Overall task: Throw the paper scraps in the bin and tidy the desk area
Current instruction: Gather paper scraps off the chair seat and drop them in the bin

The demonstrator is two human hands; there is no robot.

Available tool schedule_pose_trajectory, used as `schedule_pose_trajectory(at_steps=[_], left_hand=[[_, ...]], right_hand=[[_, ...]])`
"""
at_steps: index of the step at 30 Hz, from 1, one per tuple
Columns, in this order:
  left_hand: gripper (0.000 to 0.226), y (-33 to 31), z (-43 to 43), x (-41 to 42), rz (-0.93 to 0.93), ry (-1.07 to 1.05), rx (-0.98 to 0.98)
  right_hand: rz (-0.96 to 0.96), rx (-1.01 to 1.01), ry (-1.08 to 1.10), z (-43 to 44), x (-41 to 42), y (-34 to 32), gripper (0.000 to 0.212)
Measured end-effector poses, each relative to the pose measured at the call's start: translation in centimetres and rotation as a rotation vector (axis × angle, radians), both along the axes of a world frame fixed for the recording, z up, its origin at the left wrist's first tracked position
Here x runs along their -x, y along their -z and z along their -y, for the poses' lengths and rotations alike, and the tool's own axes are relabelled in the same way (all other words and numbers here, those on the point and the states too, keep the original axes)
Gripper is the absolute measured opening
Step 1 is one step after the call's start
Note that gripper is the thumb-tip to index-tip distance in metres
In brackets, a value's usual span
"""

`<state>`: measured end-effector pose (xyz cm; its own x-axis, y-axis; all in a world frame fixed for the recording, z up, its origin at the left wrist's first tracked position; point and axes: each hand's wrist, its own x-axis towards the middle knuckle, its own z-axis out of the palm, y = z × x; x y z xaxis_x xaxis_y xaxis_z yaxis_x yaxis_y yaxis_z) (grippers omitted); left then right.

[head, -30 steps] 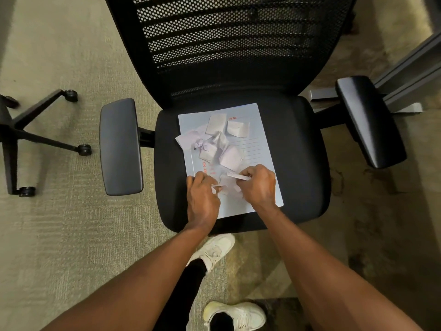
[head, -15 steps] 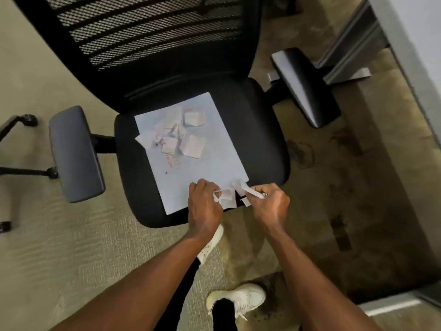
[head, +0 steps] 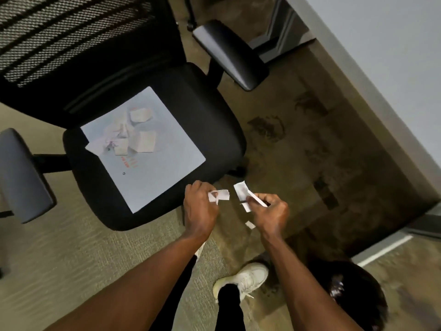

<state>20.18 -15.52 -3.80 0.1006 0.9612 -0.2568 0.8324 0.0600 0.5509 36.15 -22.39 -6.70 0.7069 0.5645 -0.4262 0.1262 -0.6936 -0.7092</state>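
The left hand [head: 200,209] pinched a small torn scrap [head: 219,195]. The right hand [head: 269,212] gripped several paper strips [head: 243,193] beside the chair seat [head: 214,130], where a sheet [head: 162,163] carried more scraps [head: 140,137].

A loose pile of paper scraps [head: 128,134] lies on a pale blue sheet [head: 162,161] spread flat across the black chair seat [head: 214,120], toward the sheet's back-left part. The scraps are whitish, folded or crumpled, a few squarish, one overhanging the sheet's left edge. Red marks show on the sheet just in front of the pile. A small white scrap [head: 219,195] is pinched in the left hand [head: 200,209], off the seat's front edge. More torn white strips [head: 243,193] are gripped in the right hand [head: 269,211], and one tiny piece [head: 250,225] shows just beneath that hand, above the carpet.
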Motion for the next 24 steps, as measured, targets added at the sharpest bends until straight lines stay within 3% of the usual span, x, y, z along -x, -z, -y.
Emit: schedule_pose_trajectory(at_steps=[4, 11, 15, 20, 24], left_hand=[[0.013, 0.5, 2.5, -2.8, -0.01, 0.122, 0.02], [0.016, 2.0, 8.3, -11.4, -0.001, 0.33, 0.102], [0.021, 3.1, 12.5, -16.2, -0.008, 0.427, 0.173], [0.015, 5.3, 19.7, -21.5, 0.054, 0.465, 0.333], [0.014, 7.6, 25.9, -25.0, 0.062, 0.465, 0.488]], right_hand=[[-0.038, 0.028, 0.113, 4.9, -1.5, 0.6, 0.009], [-0.006, 0.133, 0.365, 15.6, -5.5, 2.4, 0.022], [0.059, 0.07, 0.483, 22.0, -7.7, 3.8, 0.018], [-0.007, 0.077, 0.774, 29.9, -9.8, 6.3, 0.026], [-0.208, 0.033, 0.81, 36.2, -11.3, 8.4, 0.01]])
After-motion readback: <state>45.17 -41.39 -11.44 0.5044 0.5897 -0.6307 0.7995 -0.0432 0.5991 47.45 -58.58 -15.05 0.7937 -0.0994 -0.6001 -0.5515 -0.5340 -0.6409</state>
